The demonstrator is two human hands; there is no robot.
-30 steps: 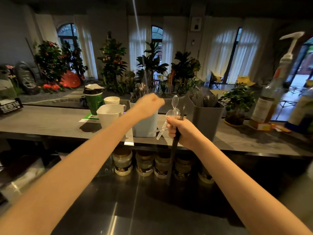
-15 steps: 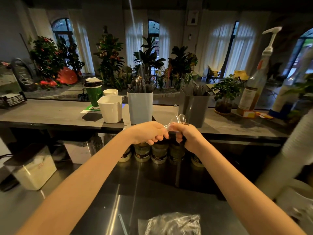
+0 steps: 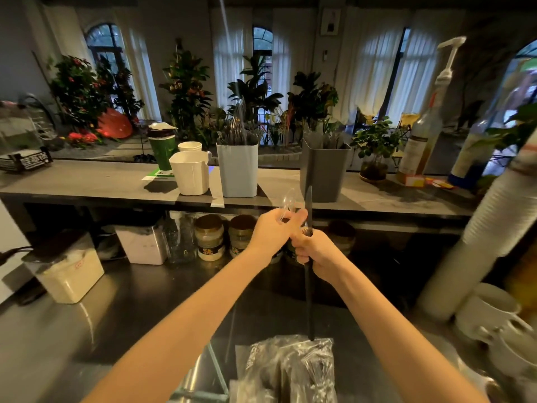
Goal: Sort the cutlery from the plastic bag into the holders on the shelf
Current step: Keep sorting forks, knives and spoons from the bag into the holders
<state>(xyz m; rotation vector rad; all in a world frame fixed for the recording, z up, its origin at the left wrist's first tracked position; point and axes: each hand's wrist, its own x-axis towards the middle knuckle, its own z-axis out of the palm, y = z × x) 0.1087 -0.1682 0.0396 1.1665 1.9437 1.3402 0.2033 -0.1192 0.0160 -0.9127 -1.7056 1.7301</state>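
Left hand (image 3: 274, 232) pinches a clear plastic spoon (image 3: 287, 204) by the handle, bowl up. It could be more than one spoon; the clear plastic blurs against the shelf edge. Right hand (image 3: 317, 253) is fisted round a long black utensil (image 3: 309, 289) held upright. The tip tapers like a knife, but its type can't be confirmed. The two hands touch, in front of and below the shelf (image 3: 87, 181).

The lower end of the utensil reaches the plastic bag (image 3: 290, 370) on the steel bench (image 3: 87, 321). The bag is crinkled and see-through, cut off by the bottom edge, and its contents are unreadable.

On the shelf:
- The light-blue holder (image 3: 237, 170) is square and tapered, with metallic-looking cutlery sticking out.
- The grey holder (image 3: 324, 170) has the same shape and holds dark cutlery; it stands right behind the hands.
- The white jug-like container (image 3: 190, 177) and the green cup (image 3: 162, 149) are to the left.
- The pump bottle (image 3: 421, 146) is to the right.

Jars (image 3: 209, 237) sit under the shelf, partly hidden by the hands. A stack of paper cups (image 3: 494, 228) leans in from the right, with white mugs (image 3: 494, 312) below it. A lidded tub (image 3: 72, 274) is at the left.
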